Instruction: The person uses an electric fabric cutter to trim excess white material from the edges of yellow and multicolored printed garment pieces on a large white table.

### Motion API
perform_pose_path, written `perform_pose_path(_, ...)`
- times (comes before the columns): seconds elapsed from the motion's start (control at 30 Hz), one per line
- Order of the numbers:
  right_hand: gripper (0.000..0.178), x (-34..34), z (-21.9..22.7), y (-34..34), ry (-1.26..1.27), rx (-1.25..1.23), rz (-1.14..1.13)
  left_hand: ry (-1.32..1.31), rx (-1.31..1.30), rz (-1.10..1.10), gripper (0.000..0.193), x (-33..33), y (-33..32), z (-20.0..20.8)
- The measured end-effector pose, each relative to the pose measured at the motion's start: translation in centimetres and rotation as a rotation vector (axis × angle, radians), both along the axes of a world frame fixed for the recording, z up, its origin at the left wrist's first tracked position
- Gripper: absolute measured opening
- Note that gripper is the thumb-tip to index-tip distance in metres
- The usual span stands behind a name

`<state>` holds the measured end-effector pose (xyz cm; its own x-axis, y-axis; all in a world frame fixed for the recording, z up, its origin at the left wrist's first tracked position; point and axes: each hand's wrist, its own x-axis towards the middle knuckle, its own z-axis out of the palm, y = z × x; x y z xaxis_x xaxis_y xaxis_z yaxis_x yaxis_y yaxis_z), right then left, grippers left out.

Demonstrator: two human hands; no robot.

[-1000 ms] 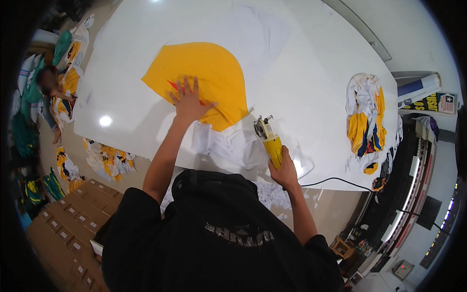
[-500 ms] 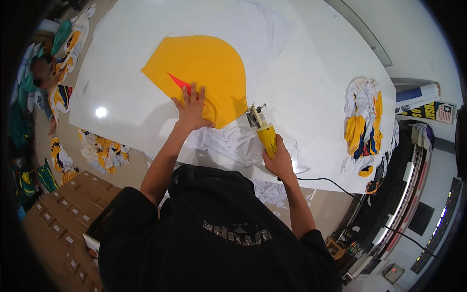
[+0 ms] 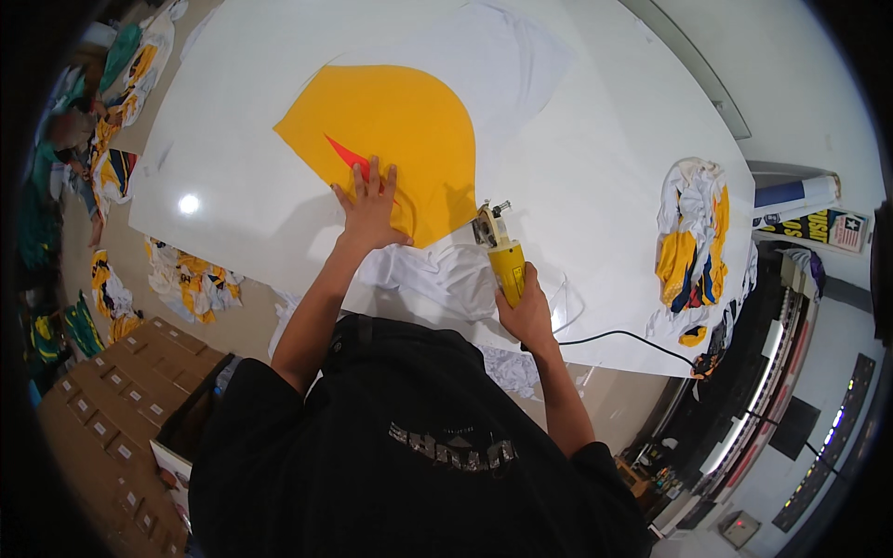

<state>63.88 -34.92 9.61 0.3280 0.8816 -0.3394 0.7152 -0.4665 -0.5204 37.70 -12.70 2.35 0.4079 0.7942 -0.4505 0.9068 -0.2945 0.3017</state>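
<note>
A yellow fabric panel with a curved edge and a red pointed stripe lies flat on the white table. My left hand rests on its lower part with fingers spread, partly covering the red stripe. In my right hand is a yellow electric fabric cutter, gripped round its body. The cutter's metal head stands just beside the panel's lower right edge; whether the blade touches cloth I cannot tell. Crumpled white fabric lies between my hands and my body.
A heap of white, yellow and navy cloth scraps sits on the table's right. White fabric lies beyond the panel. The cutter's dark cord runs off to the right. Brown cartons and scraps are at left, with another person.
The view has shifted slightly. My left hand stays spread on the yellow panel, and the fabric cutter stays in my right hand by its edge. The cord has shifted a little.
</note>
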Motion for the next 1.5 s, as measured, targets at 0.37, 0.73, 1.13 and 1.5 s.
perform_pose_path(0.37,0.073,-0.6,0.2,1.6,-0.005,-0.032,-0.014,-0.019,0.031,-0.003,0.15,-0.1,-0.1,-0.2)
perform_pose_path(0.73,0.07,-1.3,-0.1,5.9,0.023,0.014,-0.041,-0.062,0.09,0.011,0.148,-0.2,-0.5,-0.4)
perform_pose_path(1.13,0.061,0.9,-0.1,15.7,-0.012,0.033,0.004,-0.082,0.103,0.026,0.147,-0.2,-0.6,-0.1)
perform_pose_path(1.5,0.067,4.8,-0.1,24.3,-0.046,0.017,0.177,-0.045,0.067,0.044,0.142,-0.3,-0.4,0.6)
